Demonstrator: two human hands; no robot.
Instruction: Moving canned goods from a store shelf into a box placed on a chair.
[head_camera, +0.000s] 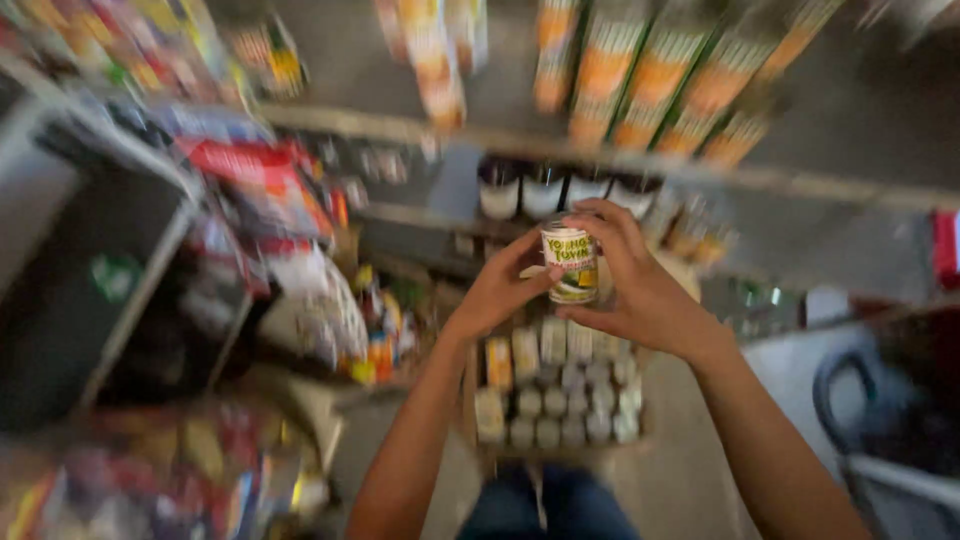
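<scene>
Small cylindrical tin with cream-and-green label (571, 264) held before blurred shop shelves (400, 128).
It is gripped upright by left hand (497, 290) and right hand (632, 280), fingers closed around it, above an open cardboard carton of tins (556, 390).

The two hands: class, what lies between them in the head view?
A small can with a yellow, green and white label, held between the left hand and right hand.

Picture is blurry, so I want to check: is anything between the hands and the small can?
Nothing visible. The left hand and right hand both touch the small can, held above a box of cans.
</scene>
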